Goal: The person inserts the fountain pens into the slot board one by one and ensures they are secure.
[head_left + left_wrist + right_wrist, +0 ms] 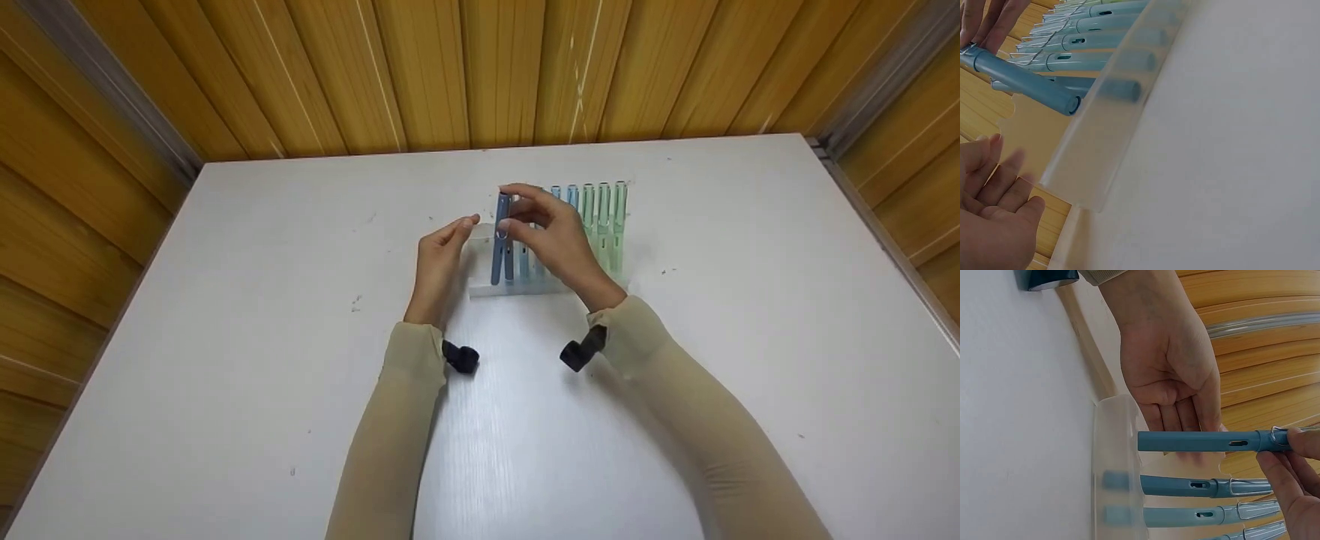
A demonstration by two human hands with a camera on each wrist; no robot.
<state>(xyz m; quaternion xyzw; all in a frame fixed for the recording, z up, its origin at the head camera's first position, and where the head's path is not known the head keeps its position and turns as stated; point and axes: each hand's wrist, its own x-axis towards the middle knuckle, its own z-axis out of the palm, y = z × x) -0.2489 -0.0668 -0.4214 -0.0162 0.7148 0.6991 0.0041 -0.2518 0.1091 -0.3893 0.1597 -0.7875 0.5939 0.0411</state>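
Observation:
My right hand [559,236] pinches a dark blue fountain pen [1196,441] near its clip, thumb on one side and fingers on the other. The pen's lower end is beside the raised front ledge of a frosted clear pen stand [1081,169], at the stand's left end. A similar dark blue pen [1176,485] stands right next to it in the stand. My left hand [439,259] holds the left edge of the stand's back panel between thumb and fingers. Some of its fingers show blurred through the panel [1033,129].
Several more pens stand in a row to the right, running from light blue to green pens [619,217]. The stand rests on a white table [262,337], near its back edge. Wood-patterned panels [427,75] rise behind. Black wrist cameras [461,358] sit on both sleeves.

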